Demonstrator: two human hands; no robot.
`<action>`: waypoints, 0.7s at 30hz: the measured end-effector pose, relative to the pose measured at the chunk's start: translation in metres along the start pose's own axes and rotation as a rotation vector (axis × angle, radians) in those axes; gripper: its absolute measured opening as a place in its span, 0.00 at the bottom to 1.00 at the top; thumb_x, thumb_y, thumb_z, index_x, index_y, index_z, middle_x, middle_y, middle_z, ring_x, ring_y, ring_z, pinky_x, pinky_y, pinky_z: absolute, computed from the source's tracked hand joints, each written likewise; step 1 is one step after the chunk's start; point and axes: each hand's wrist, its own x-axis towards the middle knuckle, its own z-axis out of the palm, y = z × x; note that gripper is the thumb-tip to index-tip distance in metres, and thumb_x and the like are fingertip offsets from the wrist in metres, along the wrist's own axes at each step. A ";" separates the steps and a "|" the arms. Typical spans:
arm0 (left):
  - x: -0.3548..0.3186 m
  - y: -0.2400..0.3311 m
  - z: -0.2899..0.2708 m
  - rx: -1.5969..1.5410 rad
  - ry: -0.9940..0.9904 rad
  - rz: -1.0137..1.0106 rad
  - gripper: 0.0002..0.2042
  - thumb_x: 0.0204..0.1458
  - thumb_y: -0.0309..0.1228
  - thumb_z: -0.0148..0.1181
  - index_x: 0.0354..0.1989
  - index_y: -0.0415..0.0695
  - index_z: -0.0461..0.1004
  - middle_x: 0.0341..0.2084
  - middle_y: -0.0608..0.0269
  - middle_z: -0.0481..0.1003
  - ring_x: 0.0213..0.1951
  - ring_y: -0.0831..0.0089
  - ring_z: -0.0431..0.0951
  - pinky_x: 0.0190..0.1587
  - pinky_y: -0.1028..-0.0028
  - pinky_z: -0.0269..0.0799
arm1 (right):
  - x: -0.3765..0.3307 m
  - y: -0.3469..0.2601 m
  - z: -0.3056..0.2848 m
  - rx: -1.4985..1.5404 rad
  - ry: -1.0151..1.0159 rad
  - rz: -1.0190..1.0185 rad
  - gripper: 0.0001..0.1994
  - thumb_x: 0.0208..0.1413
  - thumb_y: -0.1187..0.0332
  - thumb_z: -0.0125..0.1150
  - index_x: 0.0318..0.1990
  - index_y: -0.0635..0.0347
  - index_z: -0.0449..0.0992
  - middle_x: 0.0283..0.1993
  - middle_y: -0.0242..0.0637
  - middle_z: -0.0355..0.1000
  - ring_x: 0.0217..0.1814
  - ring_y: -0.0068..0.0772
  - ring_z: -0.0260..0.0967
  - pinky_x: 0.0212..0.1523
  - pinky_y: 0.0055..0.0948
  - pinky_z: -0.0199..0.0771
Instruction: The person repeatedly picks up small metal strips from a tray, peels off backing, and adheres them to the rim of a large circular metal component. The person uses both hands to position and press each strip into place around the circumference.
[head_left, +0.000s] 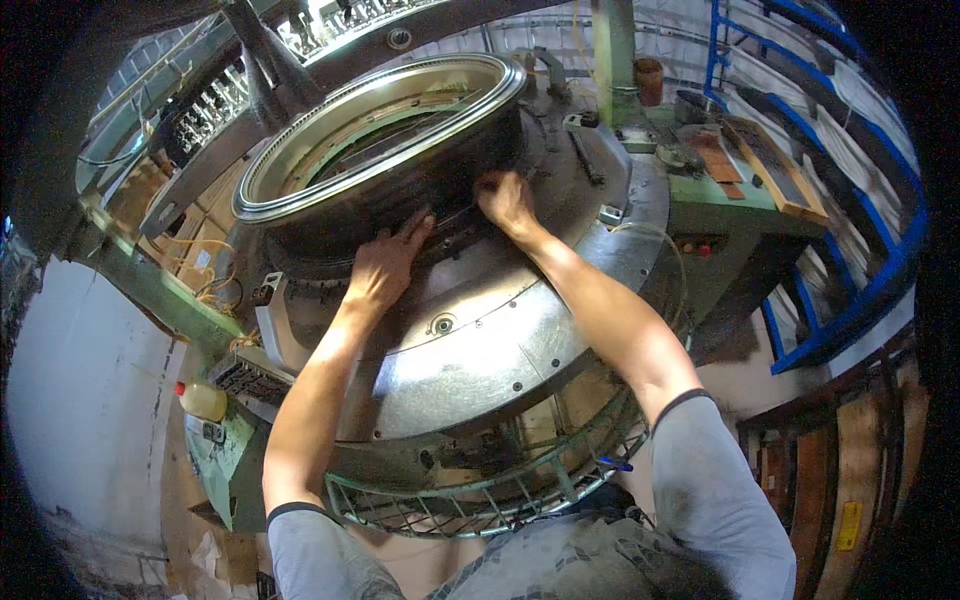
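Metal-rimmed cylinder (pixel 390 205), rim stretching eight-to-two o'clock; at twelve from left hand (pixel 385 262), loosely spread, gripping nothing; ten from right hand (pixel 508 203), curled, hold unclear.

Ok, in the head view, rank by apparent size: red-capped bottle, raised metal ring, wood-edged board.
Largest to smallest:
1. Raised metal ring
2. Wood-edged board
3. Red-capped bottle
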 end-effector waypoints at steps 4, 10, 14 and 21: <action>0.018 0.007 0.002 0.026 0.048 0.009 0.39 0.50 0.22 0.52 0.74 0.63 0.54 0.72 0.72 0.57 0.33 0.56 0.83 0.35 0.61 0.82 | -0.066 -0.031 -0.084 0.210 -0.301 -0.098 0.12 0.50 0.66 0.63 0.34 0.68 0.82 0.32 0.51 0.80 0.35 0.41 0.80 0.38 0.36 0.79; 0.063 0.032 0.012 -0.189 0.086 -0.023 0.38 0.52 0.16 0.43 0.73 0.64 0.56 0.51 0.47 0.77 0.34 0.44 0.83 0.35 0.49 0.80 | -0.098 -0.030 -0.177 0.323 -0.473 -0.226 0.10 0.55 0.69 0.64 0.38 0.67 0.83 0.32 0.41 0.82 0.31 0.26 0.78 0.36 0.30 0.78; 0.037 0.028 -0.008 0.020 0.058 0.040 0.42 0.48 0.15 0.46 0.75 0.57 0.52 0.54 0.51 0.77 0.24 0.55 0.79 0.26 0.59 0.77 | -0.095 0.011 -0.262 0.284 -0.515 -0.279 0.10 0.55 0.69 0.64 0.40 0.68 0.83 0.33 0.45 0.82 0.32 0.31 0.79 0.37 0.33 0.78; -0.052 -0.006 0.024 0.016 -0.119 -0.248 0.28 0.57 0.21 0.45 0.69 0.49 0.64 0.35 0.46 0.80 0.17 0.61 0.72 0.22 0.61 0.70 | -0.030 0.149 -0.466 0.221 -0.374 -0.073 0.11 0.52 0.66 0.65 0.38 0.62 0.84 0.33 0.46 0.80 0.34 0.41 0.81 0.37 0.36 0.78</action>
